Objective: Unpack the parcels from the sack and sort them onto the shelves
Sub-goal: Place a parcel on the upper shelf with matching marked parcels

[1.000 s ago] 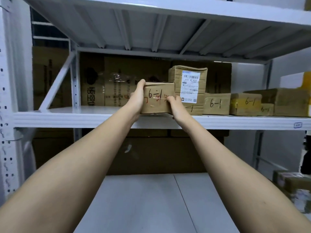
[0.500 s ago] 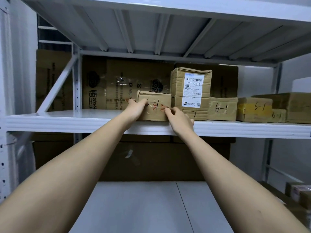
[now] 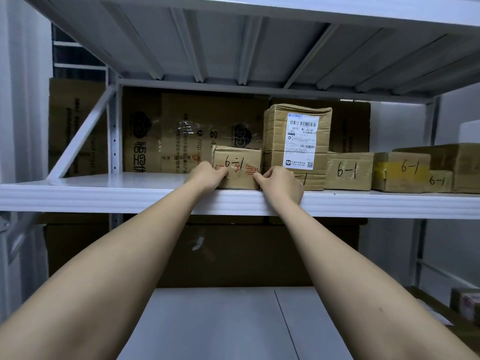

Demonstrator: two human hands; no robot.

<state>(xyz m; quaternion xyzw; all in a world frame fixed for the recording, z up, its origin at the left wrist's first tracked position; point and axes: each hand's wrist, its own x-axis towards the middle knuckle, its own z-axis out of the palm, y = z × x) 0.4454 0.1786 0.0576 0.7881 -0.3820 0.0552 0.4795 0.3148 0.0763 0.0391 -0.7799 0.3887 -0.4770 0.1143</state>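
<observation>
A small brown cardboard parcel [image 3: 237, 168] marked "6-1" sits on the white metal shelf [image 3: 130, 197]. The left hand [image 3: 207, 175] and right hand [image 3: 281, 183], fingers curled, press its front face beside a taller labelled brown box [image 3: 296, 144].

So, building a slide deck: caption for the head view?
Both hands press a 6-1 parcel onto the white shelf.

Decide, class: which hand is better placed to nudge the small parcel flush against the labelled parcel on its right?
Probably the left hand: it rests at the small parcel's outer, left side, so can push it rightward. The right hand sits between it and the labelled parcel.
</observation>
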